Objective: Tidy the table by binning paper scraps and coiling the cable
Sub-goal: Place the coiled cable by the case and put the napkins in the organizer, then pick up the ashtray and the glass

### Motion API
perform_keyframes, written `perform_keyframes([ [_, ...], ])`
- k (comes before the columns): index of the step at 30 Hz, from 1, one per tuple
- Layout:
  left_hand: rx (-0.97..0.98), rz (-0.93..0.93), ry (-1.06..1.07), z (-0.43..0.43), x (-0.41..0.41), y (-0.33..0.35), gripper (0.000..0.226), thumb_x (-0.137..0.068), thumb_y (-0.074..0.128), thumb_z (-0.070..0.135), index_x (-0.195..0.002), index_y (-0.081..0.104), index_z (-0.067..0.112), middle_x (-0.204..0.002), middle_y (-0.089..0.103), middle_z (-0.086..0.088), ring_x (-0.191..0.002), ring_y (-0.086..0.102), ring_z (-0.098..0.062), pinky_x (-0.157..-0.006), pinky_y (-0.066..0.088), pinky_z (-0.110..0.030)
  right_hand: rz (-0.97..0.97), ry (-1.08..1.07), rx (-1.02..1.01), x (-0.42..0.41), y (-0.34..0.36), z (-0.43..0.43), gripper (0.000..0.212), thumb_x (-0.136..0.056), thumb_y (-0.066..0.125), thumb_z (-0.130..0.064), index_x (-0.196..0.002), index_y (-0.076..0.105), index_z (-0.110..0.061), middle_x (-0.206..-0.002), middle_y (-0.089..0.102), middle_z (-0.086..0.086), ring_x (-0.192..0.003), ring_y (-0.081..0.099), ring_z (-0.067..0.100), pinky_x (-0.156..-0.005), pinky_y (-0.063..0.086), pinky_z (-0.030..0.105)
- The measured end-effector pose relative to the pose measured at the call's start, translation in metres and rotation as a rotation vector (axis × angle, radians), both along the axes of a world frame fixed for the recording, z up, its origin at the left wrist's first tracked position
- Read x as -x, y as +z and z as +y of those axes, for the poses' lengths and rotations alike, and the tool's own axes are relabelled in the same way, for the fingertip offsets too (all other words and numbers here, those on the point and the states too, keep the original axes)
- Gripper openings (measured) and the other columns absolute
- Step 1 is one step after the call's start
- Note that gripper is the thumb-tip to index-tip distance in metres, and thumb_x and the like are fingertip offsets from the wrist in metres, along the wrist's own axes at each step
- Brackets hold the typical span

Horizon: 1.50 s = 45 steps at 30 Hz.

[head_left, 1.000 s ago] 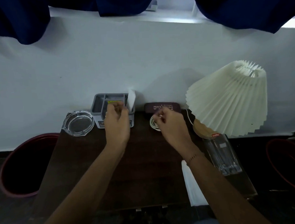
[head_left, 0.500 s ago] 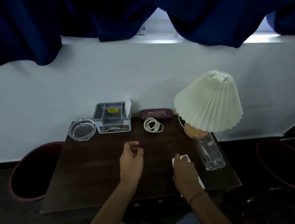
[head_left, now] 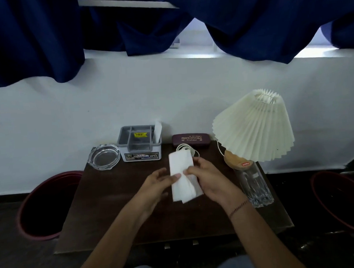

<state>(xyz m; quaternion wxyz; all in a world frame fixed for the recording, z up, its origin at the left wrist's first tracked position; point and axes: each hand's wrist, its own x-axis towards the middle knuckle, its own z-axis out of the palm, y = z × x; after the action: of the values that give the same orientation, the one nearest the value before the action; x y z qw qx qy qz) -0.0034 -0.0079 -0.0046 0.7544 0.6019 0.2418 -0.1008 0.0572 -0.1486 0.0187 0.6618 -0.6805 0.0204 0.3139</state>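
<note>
A folded white paper [head_left: 180, 168] is held up over the middle of the dark wooden table [head_left: 114, 197]. My right hand [head_left: 210, 179] grips its right edge. My left hand [head_left: 160, 181] touches its left edge with thumb and fingertips, fingers partly spread. Behind the paper lies a coiled white cable [head_left: 186, 148], partly hidden by it. Another white paper [head_left: 157, 128] stands upright in the grey organiser box [head_left: 140, 143] at the back. A dark red bin [head_left: 43, 206] stands on the floor to the left of the table, and a second one [head_left: 341, 199] to the right.
A glass ashtray [head_left: 103, 159] sits at the back left. A maroon spectacle case [head_left: 190, 140] lies against the wall. A pleated cream lamp [head_left: 255, 128] and a clear glass tumbler [head_left: 255, 187] occupy the right side. Blue curtains hang above.
My right hand has lifted the white paper from the table's front edge to mid-table. My left hand has come across to meet it. The cable lies coiled where my right hand left it.
</note>
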Motion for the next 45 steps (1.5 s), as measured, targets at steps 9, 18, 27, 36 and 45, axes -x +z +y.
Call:
perform_keyframes([
  [9,-0.256,-0.263,0.220,0.058,-0.035,0.037,0.017,-0.076,0.070,0.007,-0.092,0.069,0.003,-0.078,0.071,-0.003,-0.074,0.066,-0.019,-0.073,0.055,-0.036,-0.226,0.088,-0.053,-0.040,0.030,0.059,0.026,-0.083,0.059,-0.002,-0.103,0.052,-0.016,-0.098,0.061,0.001,-0.094,0.060,0.017,-0.079,0.051,0.028],
  [18,-0.961,-0.393,0.597,0.119,-0.075,0.050,0.021,-0.074,0.069,0.019,-0.089,0.061,0.006,-0.081,0.066,-0.006,-0.069,0.061,-0.018,-0.057,0.042,-0.002,-0.625,-0.177,0.086,-0.033,0.037,0.093,0.018,-0.085,0.057,-0.015,-0.099,0.053,-0.026,-0.104,0.058,0.000,-0.082,0.055,0.007,-0.061,0.044,0.013],
  [27,-1.188,-0.288,0.497,0.127,-0.091,0.023,0.017,-0.078,0.062,0.013,-0.088,0.055,0.000,-0.082,0.061,-0.012,-0.071,0.049,-0.020,-0.058,0.031,-0.025,-0.550,-0.270,0.152,-0.019,0.004,0.036,0.015,-0.087,0.057,-0.018,-0.091,0.057,-0.032,-0.084,0.062,-0.011,-0.081,0.059,0.006,-0.072,0.053,0.029],
  [36,-1.112,-0.303,0.502,0.114,-0.079,0.012,0.043,-0.076,0.066,0.020,-0.114,0.052,0.006,-0.106,0.066,-0.014,-0.096,0.063,-0.026,-0.079,0.046,-0.032,-0.751,-0.032,0.562,-0.006,-0.010,0.005,0.011,-0.088,0.057,-0.017,-0.097,0.059,-0.022,-0.094,0.058,-0.007,-0.077,0.053,-0.003,-0.065,0.042,0.002],
  [45,-0.954,-0.427,0.633,0.057,-0.014,-0.001,0.031,-0.078,0.061,0.014,-0.106,0.049,0.008,-0.093,0.055,-0.007,-0.071,0.053,-0.020,-0.068,0.043,-0.032,-0.643,-0.183,1.414,0.034,-0.027,-0.116,0.058,-0.072,0.075,-0.024,-0.116,0.048,0.003,-0.116,0.050,0.026,-0.105,0.048,0.039,-0.083,0.047,0.048],
])
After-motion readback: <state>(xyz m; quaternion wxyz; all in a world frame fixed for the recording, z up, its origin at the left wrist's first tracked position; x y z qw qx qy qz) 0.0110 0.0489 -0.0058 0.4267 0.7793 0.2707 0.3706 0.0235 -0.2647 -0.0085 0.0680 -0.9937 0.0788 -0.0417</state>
